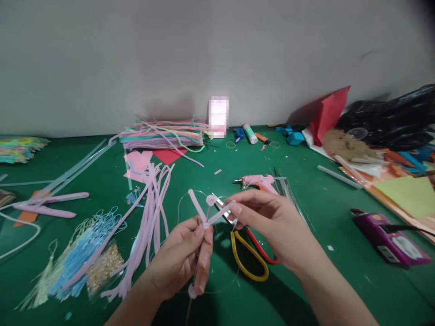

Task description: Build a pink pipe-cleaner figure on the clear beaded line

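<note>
My left hand (185, 253) pinches a thin wire stem at the joint of a V-shaped lavender pipe cleaner (197, 204). A small coiled lavender knob (211, 199) tops the wire above the joint, and a second coil (192, 290) sits lower on it, below my fingers. My right hand (265, 217) has its thumb and forefinger closed on the tip of the V's right arm. Under the right hand lie scissors (249, 258) with one yellow and one red handle, their blades partly hidden. Behind that hand rests a pink glue gun (258, 180).
Loose lavender pipe cleaners (152, 203) lie left of my hands, near blue tassels (78, 253) and a bag of beads (103, 267). A multicoloured pipe cleaner bundle (163, 136) and a blurred bright screen (218, 117) stand by the wall. A purple box (390, 237) is at right.
</note>
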Demonstrator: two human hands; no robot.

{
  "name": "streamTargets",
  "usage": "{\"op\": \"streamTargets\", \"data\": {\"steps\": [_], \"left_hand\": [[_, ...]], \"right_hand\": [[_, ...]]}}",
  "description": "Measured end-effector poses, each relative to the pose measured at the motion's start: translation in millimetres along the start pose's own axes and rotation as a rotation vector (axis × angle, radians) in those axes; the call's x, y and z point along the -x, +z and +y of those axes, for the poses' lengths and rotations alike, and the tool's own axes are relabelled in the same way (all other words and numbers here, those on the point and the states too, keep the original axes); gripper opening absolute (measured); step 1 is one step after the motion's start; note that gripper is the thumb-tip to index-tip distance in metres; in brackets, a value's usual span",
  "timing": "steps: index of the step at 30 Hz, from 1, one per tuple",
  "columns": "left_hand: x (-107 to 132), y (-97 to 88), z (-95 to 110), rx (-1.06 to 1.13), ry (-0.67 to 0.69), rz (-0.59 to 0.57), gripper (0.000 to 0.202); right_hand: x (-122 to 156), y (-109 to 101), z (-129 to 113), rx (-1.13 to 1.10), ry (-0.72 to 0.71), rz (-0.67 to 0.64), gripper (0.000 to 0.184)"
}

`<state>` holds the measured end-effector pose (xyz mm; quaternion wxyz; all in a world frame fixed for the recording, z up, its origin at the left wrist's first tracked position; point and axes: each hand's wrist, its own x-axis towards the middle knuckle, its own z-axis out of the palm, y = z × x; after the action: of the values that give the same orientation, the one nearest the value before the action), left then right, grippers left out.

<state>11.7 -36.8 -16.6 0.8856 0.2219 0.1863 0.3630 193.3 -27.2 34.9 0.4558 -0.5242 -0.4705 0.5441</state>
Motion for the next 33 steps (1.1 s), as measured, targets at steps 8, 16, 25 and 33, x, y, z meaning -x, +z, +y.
{"op": "streamTargets", "data": {"steps": [8, 16, 25, 33], "left_hand": [[-1, -0.9, 0, -0.059, -0.020, 0.042, 0.021], [-4, 0.4, 1, -0.113, -0.014, 0.075, 0.022], [-4, -2.7, 1, -0.063, -0.012, 0.049, 0.021], [3, -6.3, 0, 0.026, -0.053, -0.127, 0.022]], "right_hand": [[-2, 4, 7, 0.076, -0.103, 0.096, 0.019], [-3, 4, 15, 0.195, -0.143, 0.183, 0.014], [-2, 0, 9, -0.008, -0.014, 0.084, 0.019], [-1, -7, 5, -0.507, 0.318, -0.301, 0.022]]}}
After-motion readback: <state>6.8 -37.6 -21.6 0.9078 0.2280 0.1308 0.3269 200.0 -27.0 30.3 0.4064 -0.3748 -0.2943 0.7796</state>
